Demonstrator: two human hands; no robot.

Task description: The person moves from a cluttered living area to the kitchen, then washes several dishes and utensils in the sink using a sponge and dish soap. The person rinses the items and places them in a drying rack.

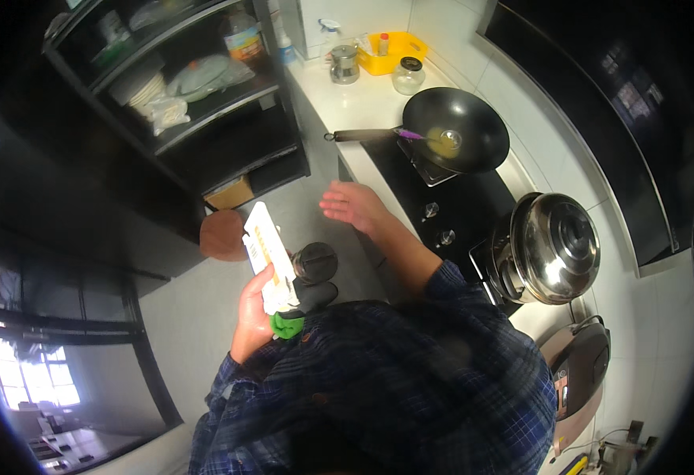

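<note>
My left hand (253,314) grips a white printed package (271,255), with the thumb lying across its face. Below the package, close to that hand, shows a bright green object (287,325) whose kind I cannot tell. My right hand (354,206) is stretched out beside the counter edge, fingers extended and holding nothing. Ahead of it, a black wok (482,119) stands on the black gas hob (460,208). Yellow liquid (439,147) pools inside the wok, and a purple utensil (409,135) slants into it next to the wok's handle (362,135).
A lidded steel pot (561,249) occupies the near burner, with a rice cooker (581,368) beyond it. Behind the wok are a glass jar (408,77), a steel-lidded canister (344,65) and a yellow basket (403,50). Dark shelving (216,127) and a brown stool (222,236) stand at the left.
</note>
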